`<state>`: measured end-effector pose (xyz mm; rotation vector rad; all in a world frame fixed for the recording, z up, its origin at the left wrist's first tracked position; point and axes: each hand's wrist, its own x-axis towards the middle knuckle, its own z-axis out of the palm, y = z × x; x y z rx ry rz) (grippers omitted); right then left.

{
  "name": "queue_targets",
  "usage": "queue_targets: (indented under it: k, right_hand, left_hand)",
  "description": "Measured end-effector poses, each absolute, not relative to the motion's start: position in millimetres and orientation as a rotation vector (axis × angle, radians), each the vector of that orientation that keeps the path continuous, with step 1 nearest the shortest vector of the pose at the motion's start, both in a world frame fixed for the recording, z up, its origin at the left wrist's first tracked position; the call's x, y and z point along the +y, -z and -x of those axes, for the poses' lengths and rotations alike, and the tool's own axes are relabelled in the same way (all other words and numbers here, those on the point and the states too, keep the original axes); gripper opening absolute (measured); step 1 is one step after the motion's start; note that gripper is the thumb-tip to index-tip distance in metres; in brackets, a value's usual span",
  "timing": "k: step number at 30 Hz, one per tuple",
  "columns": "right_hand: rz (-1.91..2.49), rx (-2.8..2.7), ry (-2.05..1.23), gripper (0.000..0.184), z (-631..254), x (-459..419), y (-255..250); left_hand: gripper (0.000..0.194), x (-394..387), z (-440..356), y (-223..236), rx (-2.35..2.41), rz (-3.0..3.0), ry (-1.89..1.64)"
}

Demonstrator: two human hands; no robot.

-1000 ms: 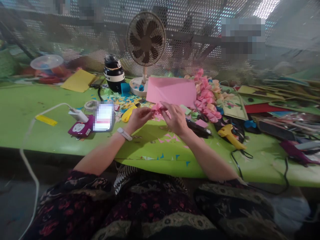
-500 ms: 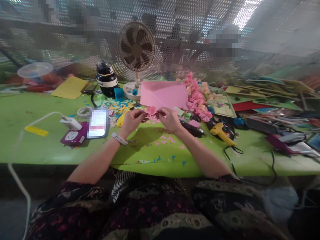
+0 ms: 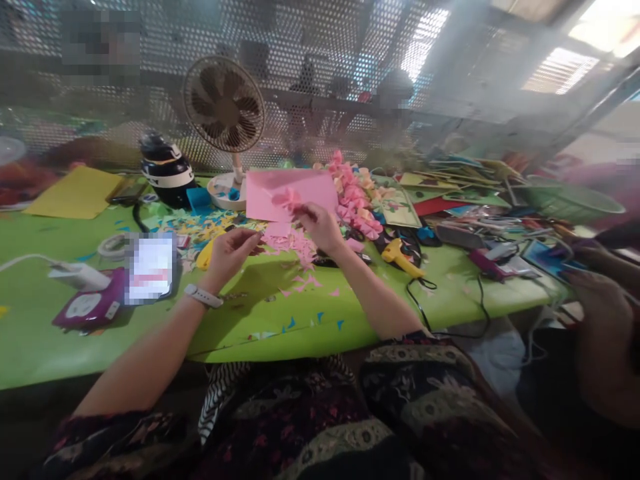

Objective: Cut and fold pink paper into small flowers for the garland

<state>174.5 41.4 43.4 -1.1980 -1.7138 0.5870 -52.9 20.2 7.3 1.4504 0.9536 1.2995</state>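
A pink paper flower (image 3: 286, 199) is pinched by its lower edge in my right hand (image 3: 323, 229), raised in front of a pink paper sheet (image 3: 257, 190). My left hand (image 3: 231, 255) is apart from the flower, lower and to the left. Its fingers point right, loosely bent, and nothing shows in them. Beneath and between my hands lies a heap of pink paper scraps (image 3: 295, 243). Many finished pink flowers (image 3: 356, 193) are piled just behind my right hand.
A fan (image 3: 225, 107) and a black bottle (image 3: 167, 177) stand at the back. On the left are a phone (image 3: 150, 270) and a purple power socket (image 3: 90, 303). A yellow glue gun (image 3: 400, 257) with its cord lies right. Another person's hand (image 3: 597, 293) is at far right.
My left hand has come off the flower and moved left and down. My right hand has lifted the flower toward the pink sheet. The view has turned right, bringing another person's hand into sight.
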Motion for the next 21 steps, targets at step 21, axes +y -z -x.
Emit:
queue_targets:
  k: [21]
  right_hand:
    - [1.960, -1.528, 0.503, 0.055, -307.9, 81.8, -105.1]
  left_hand:
    - [0.035, 30.8, 51.0, 22.2, 0.969, -1.792, -1.259]
